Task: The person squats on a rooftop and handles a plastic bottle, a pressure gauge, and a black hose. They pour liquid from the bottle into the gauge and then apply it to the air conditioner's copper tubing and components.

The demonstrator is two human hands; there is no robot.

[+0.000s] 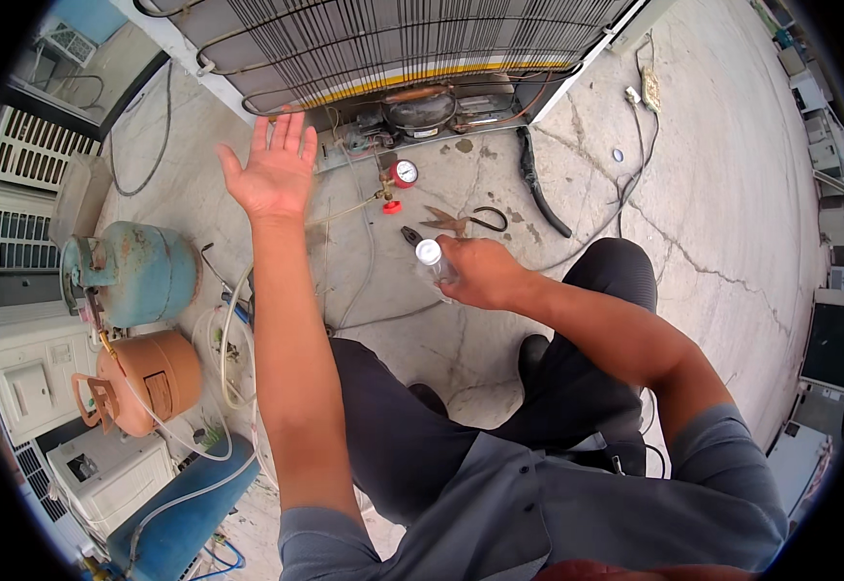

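My left hand (pixel 271 172) is raised palm up with fingers spread, its fingertips overlapping the lower back of a refrigerator (pixel 364 44) in the view; whether they touch it I cannot tell. My right hand (pixel 480 273) grips a small clear bottle with a white cap (pixel 428 254). The head of a pair of pliers (pixel 410 235) shows beside the bottle. Beyond it are rusty scissors (pixel 446 221) and a red pressure gauge (pixel 404 173) with a valve and hoses. The black compressor (pixel 415 114) sits in the refrigerator's base.
A teal gas cylinder (pixel 151 271) and an orange one (pixel 151 382) stand at left among hoses and air-conditioner units (pixel 15 378). A black tube (pixel 538 189) and cables (pixel 643 111) lie on the cracked floor (pixel 722 223). More appliances (pixel 824 349) line the right side.
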